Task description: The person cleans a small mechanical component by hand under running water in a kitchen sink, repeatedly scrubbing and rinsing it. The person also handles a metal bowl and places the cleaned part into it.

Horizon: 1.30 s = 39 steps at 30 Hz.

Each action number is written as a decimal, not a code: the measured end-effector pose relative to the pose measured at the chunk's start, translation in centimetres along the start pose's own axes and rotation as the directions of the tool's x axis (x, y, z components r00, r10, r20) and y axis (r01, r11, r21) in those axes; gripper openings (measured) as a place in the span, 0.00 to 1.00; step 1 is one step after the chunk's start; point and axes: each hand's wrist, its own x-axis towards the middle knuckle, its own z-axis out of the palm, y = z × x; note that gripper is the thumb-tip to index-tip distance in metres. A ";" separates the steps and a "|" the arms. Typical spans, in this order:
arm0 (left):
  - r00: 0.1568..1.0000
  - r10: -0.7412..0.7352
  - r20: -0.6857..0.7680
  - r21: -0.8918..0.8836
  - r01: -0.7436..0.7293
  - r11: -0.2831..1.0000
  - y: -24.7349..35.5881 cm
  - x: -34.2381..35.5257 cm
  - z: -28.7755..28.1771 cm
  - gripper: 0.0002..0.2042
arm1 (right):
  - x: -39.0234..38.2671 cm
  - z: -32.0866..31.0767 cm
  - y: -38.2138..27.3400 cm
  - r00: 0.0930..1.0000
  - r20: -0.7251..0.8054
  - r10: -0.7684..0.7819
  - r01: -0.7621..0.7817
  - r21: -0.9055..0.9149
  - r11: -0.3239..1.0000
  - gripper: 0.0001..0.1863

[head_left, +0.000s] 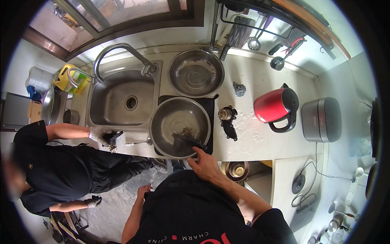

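My right hand [206, 166] is at the near rim of a steel basin [160, 118]. Its fingers are closed at the end of a black metal part [183, 142] with a tan, toothed-looking end, tilted inside the basin. The fingertips partly hide where they meet the part and the rim. Beside my body my left hand [143, 191] hangs low with curled fingers; whatever it holds, if anything, is too small to make out. A similar black metal part [230, 129] with a shiny round hub lies on the counter, right of the basin.
A co-worker's gloved hand [101, 136] holds a dark part by the sink [122, 118]. Behind my basin stands a second steel bowl [196, 90]. A steel scourer [239, 89], red kettle [268, 106] and grey appliance [321, 120] occupy the right side. A spoon [140, 142] lies left.
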 end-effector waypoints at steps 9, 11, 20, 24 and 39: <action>1.000 0.024 -0.002 0.070 -0.024 0.997 1.9 -1.3 -0.2 0.25 | 0.2 -0.1 0.0 1.000 0.001 -0.005 0.005 -0.029 1.000 0.31; 0.997 0.073 0.010 0.178 -0.074 0.981 4.2 -2.7 -0.1 0.25 | 0.1 0.2 0.7 0.998 -0.058 -0.040 0.037 -0.048 0.998 0.29; 0.994 -0.096 -0.050 0.426 0.108 0.898 5.2 -7.8 -1.3 0.25 | -1.1 1.3 2.3 0.989 0.005 -0.147 0.144 0.183 0.972 0.15; 0.987 -0.146 -0.065 0.446 0.160 0.881 4.6 -10.2 -1.8 0.25 | -1.5 1.2 3.3 0.993 0.053 -0.105 0.090 0.233 0.968 0.14; 0.953 -0.271 -0.138 0.393 0.304 0.868 4.7 -7.8 1.2 0.28 | -1.1 -0.2 5.8 0.996 0.075 -0.052 0.026 0.317 0.948 0.15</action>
